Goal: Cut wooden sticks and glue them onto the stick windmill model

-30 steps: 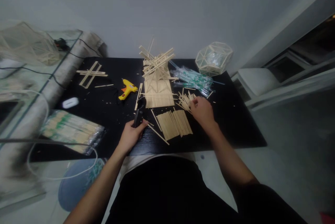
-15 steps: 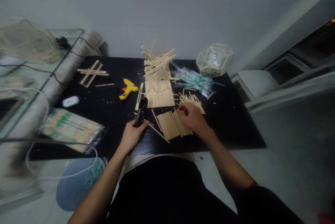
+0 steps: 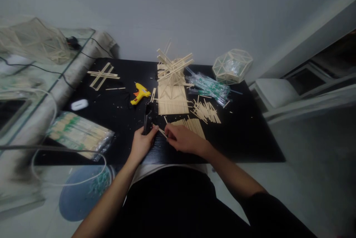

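My left hand (image 3: 143,142) is closed round a dark tool (image 3: 147,119) near the table's front edge, its thumb and fingers also at the end of a thin wooden stick (image 3: 162,133). The fingers of my right hand (image 3: 180,138) are pinched on the other end of that stick. Partly under my right hand lies a row of sticks (image 3: 194,125). Behind it, a wooden mat (image 3: 172,108) bears a framework of crossed sticks (image 3: 175,68). A loose pile of short sticks (image 3: 208,111) lies to the right.
A yellow glue gun (image 3: 140,93), a white case (image 3: 79,104) and a pack of sticks (image 3: 80,134) lie on the left. Plastic wrappers (image 3: 210,86) and a faceted stick frame (image 3: 233,66) are at the back right. A blue bin (image 3: 80,193) stands below the table.
My right hand has moved left from the row of sticks to the stick at my left hand. The whole view has shifted slightly.
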### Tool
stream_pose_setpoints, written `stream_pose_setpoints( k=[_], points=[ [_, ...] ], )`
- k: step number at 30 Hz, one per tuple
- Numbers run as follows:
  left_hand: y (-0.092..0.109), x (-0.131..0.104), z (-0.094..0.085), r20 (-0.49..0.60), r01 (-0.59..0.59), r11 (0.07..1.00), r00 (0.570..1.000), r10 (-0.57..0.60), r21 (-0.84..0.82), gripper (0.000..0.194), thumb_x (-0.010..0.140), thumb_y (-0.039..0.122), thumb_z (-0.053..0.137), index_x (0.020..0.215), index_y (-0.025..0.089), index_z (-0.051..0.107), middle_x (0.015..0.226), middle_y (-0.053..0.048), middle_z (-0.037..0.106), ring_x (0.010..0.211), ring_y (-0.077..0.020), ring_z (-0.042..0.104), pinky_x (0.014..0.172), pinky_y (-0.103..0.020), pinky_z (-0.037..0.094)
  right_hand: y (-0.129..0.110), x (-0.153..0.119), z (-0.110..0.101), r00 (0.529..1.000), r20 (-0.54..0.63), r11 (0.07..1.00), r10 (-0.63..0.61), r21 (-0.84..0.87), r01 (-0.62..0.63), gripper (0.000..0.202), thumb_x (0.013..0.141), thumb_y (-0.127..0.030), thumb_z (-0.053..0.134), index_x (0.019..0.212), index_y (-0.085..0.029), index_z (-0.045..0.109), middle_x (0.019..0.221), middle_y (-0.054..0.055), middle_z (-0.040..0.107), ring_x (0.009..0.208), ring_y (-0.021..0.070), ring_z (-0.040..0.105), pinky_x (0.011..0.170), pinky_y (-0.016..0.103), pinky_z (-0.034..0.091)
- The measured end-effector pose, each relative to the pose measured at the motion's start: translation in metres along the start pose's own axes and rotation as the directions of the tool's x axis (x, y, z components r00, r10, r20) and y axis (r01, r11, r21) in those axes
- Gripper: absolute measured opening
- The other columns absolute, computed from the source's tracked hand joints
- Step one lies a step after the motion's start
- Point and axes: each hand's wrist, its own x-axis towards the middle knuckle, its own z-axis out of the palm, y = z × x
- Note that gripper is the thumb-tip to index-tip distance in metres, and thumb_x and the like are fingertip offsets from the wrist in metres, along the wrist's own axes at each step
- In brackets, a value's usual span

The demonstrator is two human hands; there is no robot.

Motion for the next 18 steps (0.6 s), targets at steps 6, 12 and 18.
stream_pose_setpoints(
  k=[6, 12, 18],
  points=[
    [0.007, -0.006, 0.003, -0.017, 0.005, 0.991, 1.000, -0.007, -0.131, 0.053, 0.069, 0.061, 0.088, 0.085, 0.019, 0.059, 0.049, 0.012, 0.037, 0.037, -0.0048, 0.031, 0.035, -0.016, 0.023, -0.003, 0.019, 0.001, 0.989, -0.097, 0.982, 0.112, -0.143, -0.125, 0.014, 0.090, -0.004, 0.062, 0.097, -0.017, 0.063, 0.084, 0.003, 0.069, 0.075, 0.0162, 0.059, 0.069, 0.027, 0.037],
    [0.009, -0.009, 0.003, -0.016, 0.003, 0.984, 1.000, -0.005, -0.175, 0.051, 0.069, 0.058, 0.089, 0.082, 0.018, 0.059, 0.048, 0.011, 0.040, 0.036, -0.0042, 0.032, 0.034, -0.015, 0.025, 0.000, 0.029, 0.005, 0.983, -0.140, 0.965, 0.119, -0.215, -0.148, 0.009, 0.096, -0.009, 0.061, 0.095, -0.016, 0.067, 0.089, 0.007, 0.072, 0.082, 0.0186, 0.063, 0.072, 0.028, 0.040],
    [0.009, -0.008, 0.002, 0.019, -0.004, 0.981, 1.000, 0.008, -0.193, 0.048, 0.072, 0.056, 0.088, 0.081, 0.018, 0.060, 0.048, 0.011, 0.041, 0.035, -0.0045, 0.033, 0.034, -0.016, 0.026, 0.032, 0.027, -0.023, 0.893, -0.438, 0.910, 0.105, -0.320, -0.264, 0.011, 0.094, -0.009, 0.062, 0.097, -0.016, 0.071, 0.101, 0.012, 0.072, 0.097, 0.0253, 0.062, 0.086, 0.035, 0.045]
  ],
)
